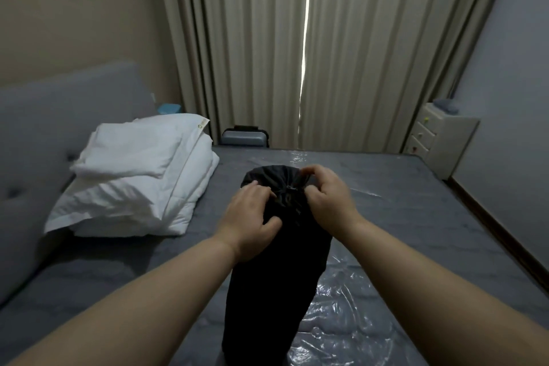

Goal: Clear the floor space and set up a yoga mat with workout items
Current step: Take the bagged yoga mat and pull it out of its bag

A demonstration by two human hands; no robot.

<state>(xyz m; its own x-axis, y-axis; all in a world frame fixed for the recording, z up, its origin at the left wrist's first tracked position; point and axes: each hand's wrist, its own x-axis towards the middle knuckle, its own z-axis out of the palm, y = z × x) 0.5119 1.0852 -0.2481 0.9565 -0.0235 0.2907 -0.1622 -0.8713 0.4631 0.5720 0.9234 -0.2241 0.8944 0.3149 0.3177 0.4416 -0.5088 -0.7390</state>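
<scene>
A long black drawstring bag [276, 276] stands roughly upright on the grey mattress [416, 202], its gathered top toward the curtains. What is inside it is hidden. My left hand [252, 214] grips the bag's left side just below the gathered mouth, thumb pressed into the fabric. My right hand [326, 190] pinches the drawstring and its toggle at the top right of the mouth. Both forearms reach in from the bottom corners.
Folded white bedding and a pillow [139, 178] lie at the left by the grey headboard [59, 116]. Clear plastic wrap [350, 315] covers part of the mattress. A grey suitcase [245, 137] stands beyond the bed, a white drawer unit [436, 140] at the right, closed curtains [297, 38] behind.
</scene>
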